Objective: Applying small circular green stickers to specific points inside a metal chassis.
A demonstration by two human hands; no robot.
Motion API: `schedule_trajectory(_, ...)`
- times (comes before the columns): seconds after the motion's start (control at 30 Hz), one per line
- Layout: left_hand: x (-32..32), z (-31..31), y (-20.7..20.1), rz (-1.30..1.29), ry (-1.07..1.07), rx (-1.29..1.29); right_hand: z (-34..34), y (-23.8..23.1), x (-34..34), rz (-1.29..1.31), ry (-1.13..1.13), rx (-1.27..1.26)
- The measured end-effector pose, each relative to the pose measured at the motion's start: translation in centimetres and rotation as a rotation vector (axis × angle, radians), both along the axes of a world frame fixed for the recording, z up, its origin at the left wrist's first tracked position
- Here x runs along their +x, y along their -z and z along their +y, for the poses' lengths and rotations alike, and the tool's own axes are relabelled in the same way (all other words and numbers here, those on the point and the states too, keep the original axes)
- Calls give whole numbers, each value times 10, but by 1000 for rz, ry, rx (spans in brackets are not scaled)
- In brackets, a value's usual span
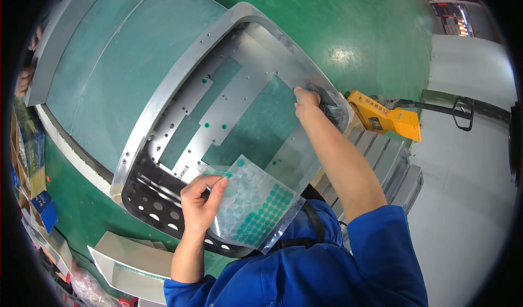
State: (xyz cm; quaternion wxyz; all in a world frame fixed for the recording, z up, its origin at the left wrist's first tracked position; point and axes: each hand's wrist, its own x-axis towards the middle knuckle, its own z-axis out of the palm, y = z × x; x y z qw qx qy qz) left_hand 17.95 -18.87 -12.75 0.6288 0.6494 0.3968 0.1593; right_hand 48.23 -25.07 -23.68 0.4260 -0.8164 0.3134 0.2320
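A large metal housing point(235, 97) with a raised rim and cut-out floor lies in front of me. Several green round stickers point(224, 126) dot its floor, over holes. My left hand point(200, 203) is closed in a pinch at the edge of a clear sheet of green round stickers point(264, 214), which lies across the near end of the housing; many of its spots are bare. My right hand point(307, 99) reaches inside the housing to its right-hand wall, with fingers bunched together. What its fingertips hold, if anything, is too small to make out.
The housing rests on a green-topped table point(147, 40). Another person's hand point(24, 81) is at a second metal frame point(65, 40) on the far left. A yellow pallet-jack part point(384, 116) stands right, by stacked grey metal profiles point(381, 154). A white bin point(128, 263) is lower left.
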Motion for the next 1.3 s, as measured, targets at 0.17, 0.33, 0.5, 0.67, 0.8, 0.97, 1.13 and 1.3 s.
schedule_trajectory(0.17,0,-1,2,2,-5,-14,-1,6,0,-41,38,-8)
schedule_trajectory(0.33,0,-2,3,7,6,-20,-3,3,-5,-45,-40,-11)
schedule_trajectory(0.5,1,-2,4,2,13,-24,-1,0,-10,-93,-56,4)
schedule_trajectory(0.67,3,-2,3,5,33,-28,-12,21,-4,-159,-102,20)
schedule_trajectory(0.8,4,-3,4,5,33,-22,-9,21,-12,-234,-130,-38)
schedule_trajectory(0.97,1,-3,5,18,19,-10,-5,-5,-36,-237,-291,-130)
schedule_trajectory(1.13,2,-4,6,33,6,-36,-17,-17,-46,-182,-638,-219)
schedule_trajectory(1.3,3,-6,3,62,-28,-14,-10,-26,-51,-113,-1170,-619)
